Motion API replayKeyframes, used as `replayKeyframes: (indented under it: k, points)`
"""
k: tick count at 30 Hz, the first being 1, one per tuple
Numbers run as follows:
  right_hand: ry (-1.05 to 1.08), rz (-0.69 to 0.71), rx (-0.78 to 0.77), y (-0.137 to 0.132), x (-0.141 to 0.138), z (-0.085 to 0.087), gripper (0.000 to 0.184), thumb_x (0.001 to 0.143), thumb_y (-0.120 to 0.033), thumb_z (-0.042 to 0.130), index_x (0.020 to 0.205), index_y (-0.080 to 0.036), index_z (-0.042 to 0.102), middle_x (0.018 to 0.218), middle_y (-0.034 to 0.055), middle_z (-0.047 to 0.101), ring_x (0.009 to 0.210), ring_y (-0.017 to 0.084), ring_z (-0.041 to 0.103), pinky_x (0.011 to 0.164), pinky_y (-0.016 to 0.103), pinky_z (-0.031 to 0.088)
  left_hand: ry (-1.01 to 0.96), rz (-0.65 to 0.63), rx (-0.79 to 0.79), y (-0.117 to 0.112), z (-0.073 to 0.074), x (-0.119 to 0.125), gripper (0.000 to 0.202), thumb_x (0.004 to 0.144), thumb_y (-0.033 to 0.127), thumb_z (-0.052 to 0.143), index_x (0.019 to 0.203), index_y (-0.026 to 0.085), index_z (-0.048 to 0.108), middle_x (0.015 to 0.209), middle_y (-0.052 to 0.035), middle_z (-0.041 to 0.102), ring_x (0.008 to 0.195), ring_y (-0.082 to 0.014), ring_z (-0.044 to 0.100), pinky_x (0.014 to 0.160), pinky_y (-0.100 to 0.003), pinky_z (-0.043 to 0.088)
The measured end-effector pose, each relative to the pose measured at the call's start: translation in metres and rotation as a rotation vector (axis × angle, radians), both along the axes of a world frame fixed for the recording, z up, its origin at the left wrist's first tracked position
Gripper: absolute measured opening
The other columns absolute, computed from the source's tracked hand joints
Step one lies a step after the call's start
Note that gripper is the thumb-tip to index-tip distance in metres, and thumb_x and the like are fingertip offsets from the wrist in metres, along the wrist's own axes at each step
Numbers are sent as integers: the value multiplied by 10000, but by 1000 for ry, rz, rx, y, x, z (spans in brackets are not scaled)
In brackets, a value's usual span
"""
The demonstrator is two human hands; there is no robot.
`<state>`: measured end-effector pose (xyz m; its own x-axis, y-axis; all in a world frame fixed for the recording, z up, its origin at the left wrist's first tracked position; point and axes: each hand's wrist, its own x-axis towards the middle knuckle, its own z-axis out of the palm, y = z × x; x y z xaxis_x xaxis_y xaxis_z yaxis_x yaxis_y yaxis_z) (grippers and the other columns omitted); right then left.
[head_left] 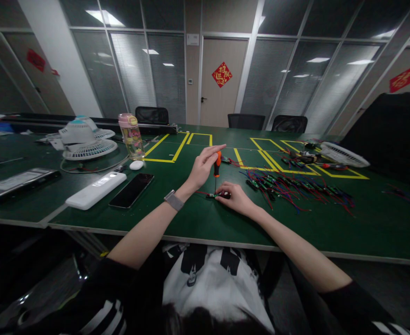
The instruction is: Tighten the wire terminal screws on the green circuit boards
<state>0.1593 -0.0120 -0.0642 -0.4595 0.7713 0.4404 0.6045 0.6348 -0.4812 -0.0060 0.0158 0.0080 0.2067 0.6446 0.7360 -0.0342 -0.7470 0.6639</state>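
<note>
An orange-and-black screwdriver (217,164) stands upright on the green table, its thin shaft reaching down to a small green circuit board (211,196). My left hand (204,165) is at the screwdriver's handle, fingers long and pressed together around its top; the thumb's grip is partly hidden. With bent fingers, my right hand (233,197) pinches the right end of the board against the table. Red wire trails left from the board. Behind the handle lies another small board with red wires (228,160).
Right of my hands spreads a pile of wired circuit boards (278,184). To the left lie a black phone (131,190), a white power bank (96,190) and a white earbud case (136,165). A pink-lidded bottle (131,137) and white fan parts (86,144) stand farther back, near yellow tape outlines (180,148).
</note>
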Motion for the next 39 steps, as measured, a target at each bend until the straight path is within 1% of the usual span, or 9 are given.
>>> replayKeyframes:
  k: [4,8,11,17,24,27,30,36,39]
  points:
    - [-2,-5,1,0,0,-1,76,770,-147,654,834,-150,694,832,39,624,682,128,586,653,250,478,-64,-164,-104,-1,0,1,323,907,224,472,1199,206,609,1135,-74,657,940,-154,643,897,-329,476]
    - [0,-1,10,0,0,-1,74,769,-151,657,834,-153,692,834,39,625,685,126,585,656,248,477,-39,-10,-40,-1,-2,1,299,785,271,675,1077,207,679,993,-52,666,858,-136,607,792,-266,480]
    - [-13,-2,9,0,0,-1,79,767,-154,662,841,-146,691,823,40,621,680,126,581,651,245,472,-7,59,2,-1,-2,1,276,786,287,675,1055,230,697,1089,-58,622,952,-143,582,813,-251,465]
    - [-17,-5,1,0,0,1,78,775,-151,655,842,-135,691,824,43,616,686,127,583,642,241,468,-49,-189,-130,-3,0,2,334,907,267,491,1217,206,599,1127,-78,662,945,-167,641,838,-308,488]
    - [-4,6,6,0,0,-1,78,772,-150,655,840,-150,692,823,39,620,690,127,582,652,248,473,-21,77,-1,0,-2,0,224,804,284,656,1014,225,705,1070,-54,629,952,-149,585,814,-260,475]
    - [-1,4,-1,0,0,-1,77,769,-146,656,838,-150,691,827,39,620,693,127,584,651,245,475,-39,-7,-35,2,-2,1,271,892,249,516,1117,232,666,1187,-64,606,1072,-163,574,872,-277,468]
    - [-7,-2,-4,0,0,0,75,768,-150,656,835,-153,690,822,36,618,688,125,581,651,246,477,-65,-137,-109,0,-1,2,333,911,225,469,1219,223,597,1126,-65,655,965,-150,630,855,-296,482]
    - [-2,6,3,0,0,0,71,773,-150,657,837,-153,687,835,37,621,695,127,586,664,247,478,-41,72,-36,-1,-2,2,286,778,272,680,1058,219,688,1039,-53,654,889,-138,597,785,-256,479]
    - [-3,10,3,-1,0,0,71,771,-142,658,837,-148,686,836,40,622,698,130,589,670,251,479,-59,-10,-64,3,-3,2,282,858,269,570,1119,222,663,1143,-70,632,984,-153,602,819,-265,483]
